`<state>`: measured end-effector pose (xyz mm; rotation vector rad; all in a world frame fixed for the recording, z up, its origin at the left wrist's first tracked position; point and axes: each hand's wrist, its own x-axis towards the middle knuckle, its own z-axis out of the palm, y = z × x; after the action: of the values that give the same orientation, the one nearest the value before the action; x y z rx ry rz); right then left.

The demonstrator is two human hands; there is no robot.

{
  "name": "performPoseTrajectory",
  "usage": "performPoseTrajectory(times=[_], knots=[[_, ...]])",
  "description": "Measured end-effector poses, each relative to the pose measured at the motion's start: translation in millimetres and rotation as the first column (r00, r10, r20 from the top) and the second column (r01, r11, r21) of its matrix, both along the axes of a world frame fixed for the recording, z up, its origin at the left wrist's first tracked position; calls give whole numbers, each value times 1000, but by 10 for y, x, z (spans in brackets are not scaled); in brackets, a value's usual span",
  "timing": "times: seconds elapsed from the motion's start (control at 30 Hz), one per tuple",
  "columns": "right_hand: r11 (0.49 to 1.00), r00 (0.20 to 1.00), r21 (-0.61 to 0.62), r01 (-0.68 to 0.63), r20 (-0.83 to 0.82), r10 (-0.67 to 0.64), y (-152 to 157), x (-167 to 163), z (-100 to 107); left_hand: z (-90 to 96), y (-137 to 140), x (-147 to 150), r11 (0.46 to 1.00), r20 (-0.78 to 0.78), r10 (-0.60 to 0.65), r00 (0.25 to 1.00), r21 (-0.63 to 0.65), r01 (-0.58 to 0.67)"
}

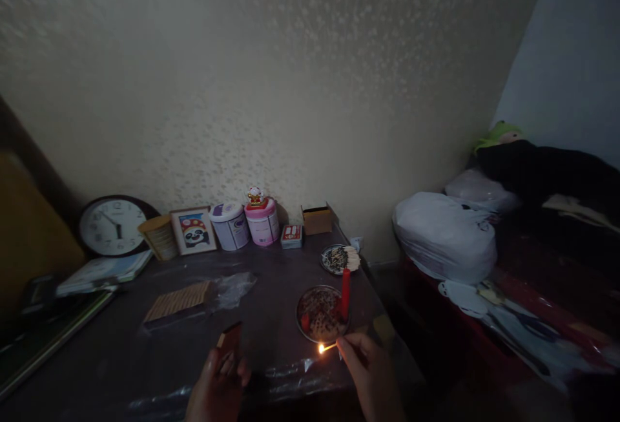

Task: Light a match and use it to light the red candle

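My right hand (371, 370) pinches a burning match (327, 347), its flame at the near rim of a round metal dish (320, 314). An upright red candle (345, 293) stands at the dish's right side, unlit, and a short red stub lies in the dish. My left hand (217, 386) holds a matchbox (229, 343) tilted up above the dark table (145, 357). Behind the dish sits a smaller plate (335, 259) heaped with used matches and several wooden sticks.
Along the wall stand a clock (112, 226), a tin, a panda picture (194, 230), two canisters (247, 223), a small red box and an open cardboard box (317, 219). A flat packet in plastic (180, 300) lies mid-table. White bags (443, 234) and dark clothes pile at right.
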<state>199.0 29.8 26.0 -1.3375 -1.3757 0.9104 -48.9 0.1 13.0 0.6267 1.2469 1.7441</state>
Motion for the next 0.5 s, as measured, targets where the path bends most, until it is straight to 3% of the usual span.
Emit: performPoseTrajectory(times=[0.17, 0.5], knots=[[1000, 1000, -1, 5, 0, -5, 15, -5, 3, -25, -15, -32, 1000, -74, 18, 997, 22, -16], [998, 999, -53, 18, -33, -20, -1, -22, 24, 25, -21, 26, 999, -27, 11, 1000, 40, -10]])
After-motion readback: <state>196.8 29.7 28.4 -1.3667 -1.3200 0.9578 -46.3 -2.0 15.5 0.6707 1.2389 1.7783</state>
